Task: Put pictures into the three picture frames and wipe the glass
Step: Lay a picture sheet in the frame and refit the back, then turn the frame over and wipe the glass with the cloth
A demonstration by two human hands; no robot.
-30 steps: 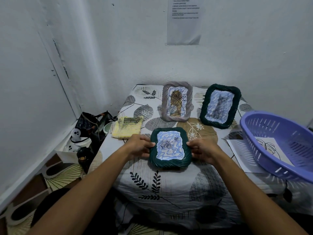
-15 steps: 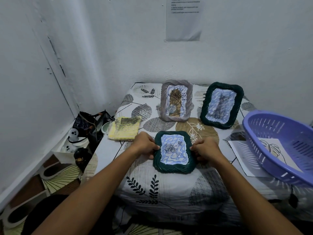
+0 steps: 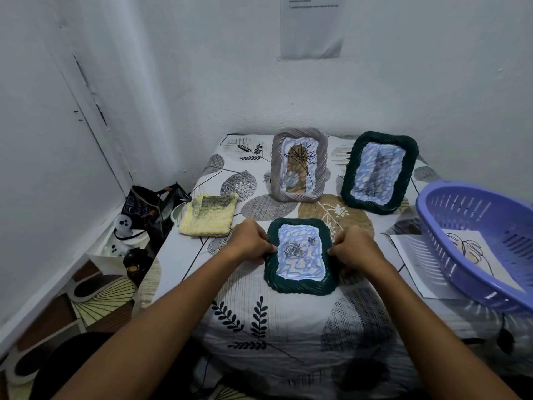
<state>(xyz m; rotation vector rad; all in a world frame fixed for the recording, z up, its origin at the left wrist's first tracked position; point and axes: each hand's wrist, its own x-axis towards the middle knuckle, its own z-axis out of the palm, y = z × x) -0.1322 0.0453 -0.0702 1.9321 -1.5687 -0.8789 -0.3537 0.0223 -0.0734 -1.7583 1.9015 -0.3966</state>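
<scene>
A dark green picture frame (image 3: 300, 287) with a rose picture stands tilted back on the leaf-patterned table (image 3: 288, 327). My left hand (image 3: 249, 241) grips its left edge and my right hand (image 3: 353, 248) grips its right edge. Behind it a grey frame (image 3: 277, 166) with a plant drawing stands upright. A second dark green frame (image 3: 403, 174) with a picture in it leans at the back right. A yellow knitted cloth (image 3: 209, 217) lies flat to the left of my left hand.
A purple plastic basket (image 3: 450, 223) sits tilted at the right edge, with a leaf drawing inside and a sheet of paper (image 3: 409, 255) under it. Bags and small figures (image 3: 138, 220) crowd the floor to the left. White walls enclose the back and left.
Both hands kept hold of the front green frame and shifted it slightly forward and to the right on the table. Nothing else moved.
</scene>
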